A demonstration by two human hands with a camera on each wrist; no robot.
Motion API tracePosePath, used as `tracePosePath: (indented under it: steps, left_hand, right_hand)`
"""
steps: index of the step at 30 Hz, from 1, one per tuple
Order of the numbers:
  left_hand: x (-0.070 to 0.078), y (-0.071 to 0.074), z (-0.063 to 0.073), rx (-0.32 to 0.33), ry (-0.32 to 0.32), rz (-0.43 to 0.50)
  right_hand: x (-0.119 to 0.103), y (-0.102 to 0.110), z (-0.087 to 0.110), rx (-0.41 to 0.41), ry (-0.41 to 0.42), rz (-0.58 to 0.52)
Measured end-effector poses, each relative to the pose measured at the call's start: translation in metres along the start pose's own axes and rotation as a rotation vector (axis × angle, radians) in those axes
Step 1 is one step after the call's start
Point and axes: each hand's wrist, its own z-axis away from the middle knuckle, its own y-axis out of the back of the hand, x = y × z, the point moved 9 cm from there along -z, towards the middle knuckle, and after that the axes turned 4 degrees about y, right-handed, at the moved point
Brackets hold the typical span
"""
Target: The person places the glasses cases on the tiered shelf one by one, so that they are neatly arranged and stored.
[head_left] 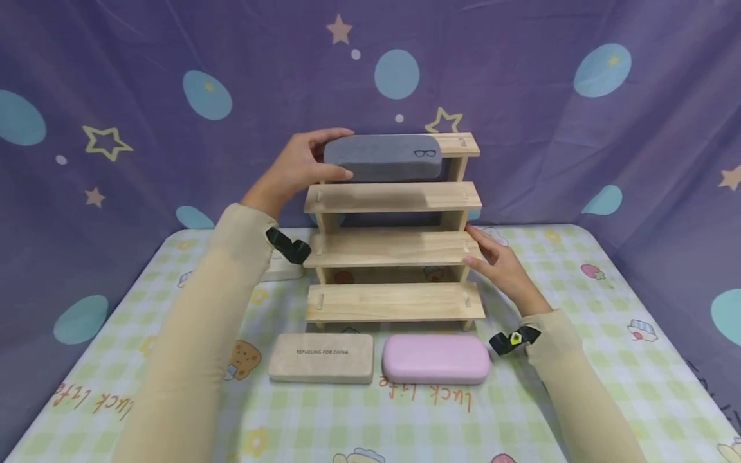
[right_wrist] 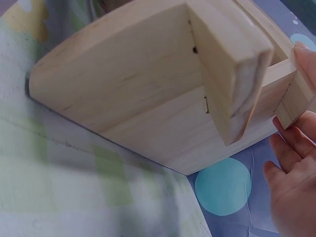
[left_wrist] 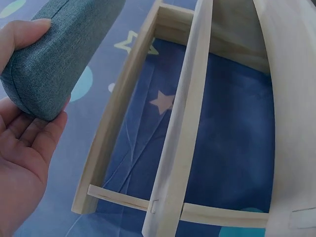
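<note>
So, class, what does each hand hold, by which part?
Left hand: oblong blue-grey fabric case, by its left end. Right hand: stepped pale-wood rack, by its third-highest shelf, right end.

Soft light, diffuse shadows on the tablecloth [head_left: 312, 424], wrist views perhaps hazy

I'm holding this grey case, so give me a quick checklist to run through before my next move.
1. Left hand grips the grey case: ok, thumb and fingers hold its left end.
2. Right hand on the wooden rack: ok, at the right end of the third board from the top.
3. Grey case resting on the top board: not ok, the left wrist view shows a gap between them.
4. Whole top board bare: cannot tell, the grey case hides much of it.
5. Beige case and pink case off the rack: ok, both lie in front of it.
</note>
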Motion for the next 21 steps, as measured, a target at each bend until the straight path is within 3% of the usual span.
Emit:
tracePosePath:
  steps: [6, 21]
  left_hand:
    - [-0.005, 0.0, -0.013, 0.017, -0.004, -0.007]
    - [-0.012, 0.0, -0.03, 0.049, 0.0, 0.072]
  right_hand:
    - [0.001, 0.0, 0.0, 0.005, 0.004, 0.007]
    - [-0.002, -0.001, 0.0, 0.015, 0.008, -0.01]
